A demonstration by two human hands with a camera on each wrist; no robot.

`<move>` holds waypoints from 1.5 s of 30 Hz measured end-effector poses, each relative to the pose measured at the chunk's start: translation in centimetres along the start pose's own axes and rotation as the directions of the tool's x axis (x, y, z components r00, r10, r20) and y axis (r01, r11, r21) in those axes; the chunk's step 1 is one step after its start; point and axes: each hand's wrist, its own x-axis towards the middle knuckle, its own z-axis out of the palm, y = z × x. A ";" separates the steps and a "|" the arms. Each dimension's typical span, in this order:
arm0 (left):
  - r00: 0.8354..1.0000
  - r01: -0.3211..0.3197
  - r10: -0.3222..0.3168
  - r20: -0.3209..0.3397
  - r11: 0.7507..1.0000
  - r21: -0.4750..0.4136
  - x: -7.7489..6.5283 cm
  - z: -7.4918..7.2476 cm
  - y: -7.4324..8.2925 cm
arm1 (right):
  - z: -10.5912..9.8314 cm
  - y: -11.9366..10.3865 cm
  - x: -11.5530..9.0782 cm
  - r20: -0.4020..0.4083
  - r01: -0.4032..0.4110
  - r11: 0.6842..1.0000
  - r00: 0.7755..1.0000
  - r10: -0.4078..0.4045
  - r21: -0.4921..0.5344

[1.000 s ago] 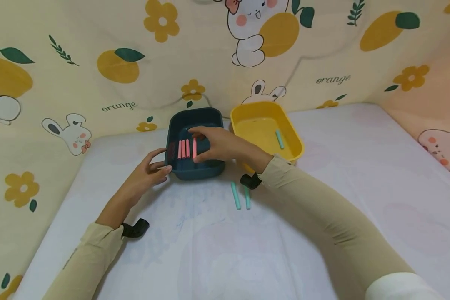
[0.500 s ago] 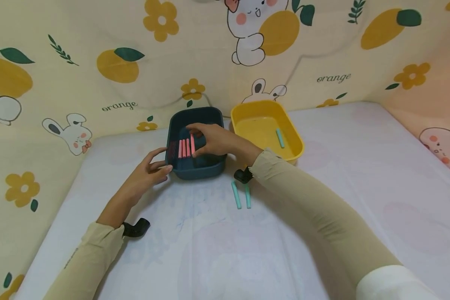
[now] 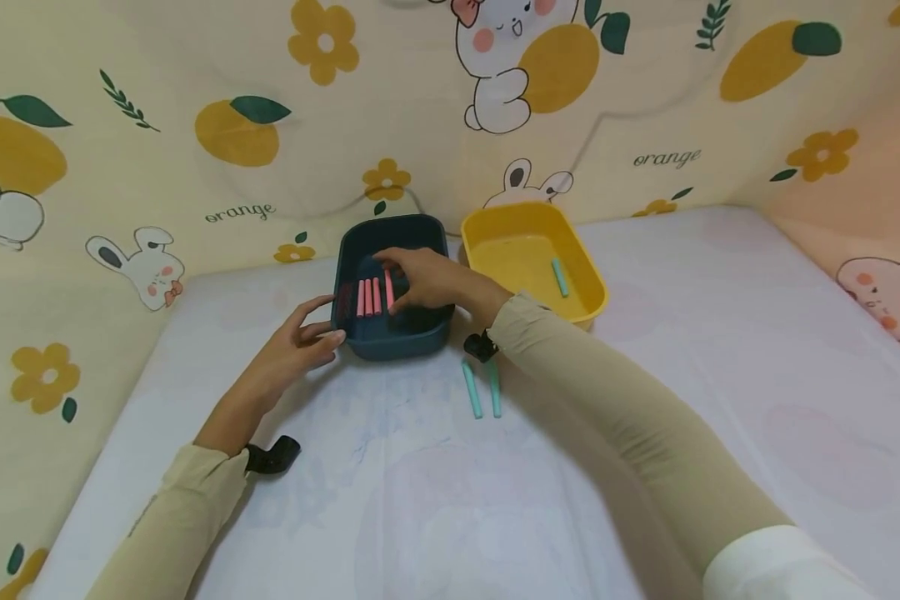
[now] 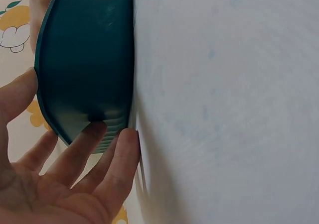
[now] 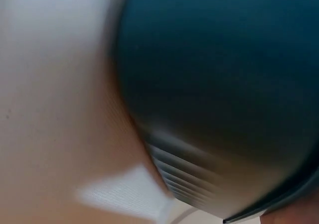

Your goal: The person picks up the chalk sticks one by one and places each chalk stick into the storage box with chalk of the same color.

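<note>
In the head view my right hand [image 3: 431, 279] reaches into a dark blue box [image 3: 397, 348]. Thumb and fingertips pinch a pink chalk stick [image 3: 389, 292] lengthwise between them. Left of it, several pink chalk sticks [image 3: 369, 297] lie side by side on the box floor. My left hand [image 3: 291, 346] touches the box's left wall from outside. In the left wrist view that hand [image 4: 75, 179] has its fingers spread against the ribbed end of the box [image 4: 89, 50]. The right wrist view shows mostly the blurred outside of the box [image 5: 214, 84]; the chalk is hidden there.
A yellow box [image 3: 495, 212] stands right of the blue one, with one green chalk stick [image 3: 560, 277] inside. Two more green chalk sticks, a left one [image 3: 472, 390] and a right one [image 3: 495, 392], lie on the white table [image 3: 420, 500]. A patterned cloth [image 3: 390, 100] hangs behind.
My right forearm has shifted left. The right hand moved the pinched pink chalk slightly left towards the row, then slightly back right. My left hand has stayed at the box.
</note>
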 end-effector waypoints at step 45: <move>1.000 -0.023 0.023 -0.008 1.000 -0.015 0.1 0.1 -0.3 | 0.8 0.3 3.4 0.124 -0.076 0.990 0.988 0.090 -0.116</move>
